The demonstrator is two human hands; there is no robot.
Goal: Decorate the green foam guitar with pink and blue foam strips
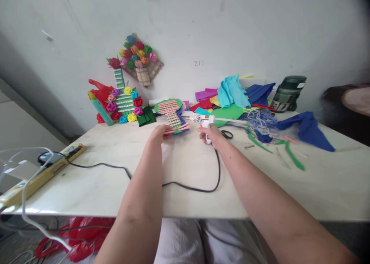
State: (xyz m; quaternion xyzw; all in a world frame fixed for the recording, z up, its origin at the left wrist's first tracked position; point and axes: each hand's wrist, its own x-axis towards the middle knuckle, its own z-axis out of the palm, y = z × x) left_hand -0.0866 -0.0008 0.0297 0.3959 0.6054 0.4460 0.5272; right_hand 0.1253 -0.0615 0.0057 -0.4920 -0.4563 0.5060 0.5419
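The craft piece, a flat, guitar-like shape of pinkish sticks ranged over green and blue backing, lies near the far side of the pale tabletop, in front of the wall. The left hand pinches its near end, where a few pink sticks cross; the fingertips are partly hidden, and whether those sticks are fixed is hard to tell. Just to its right, the right hand is wrapped around the handle of a white plastic glue gun; its nozzle blurs into small clutter. A thin black cord loops from it and passes out of sight under the left forearm.

Beyond the gun lie black scissor handles, a tangle of bluish string and crumpled turquoise paper. To the left stands a stick guitar ringed with ruffled paper roses. At the edges, the yellow power strip and a round brown object are cut off.
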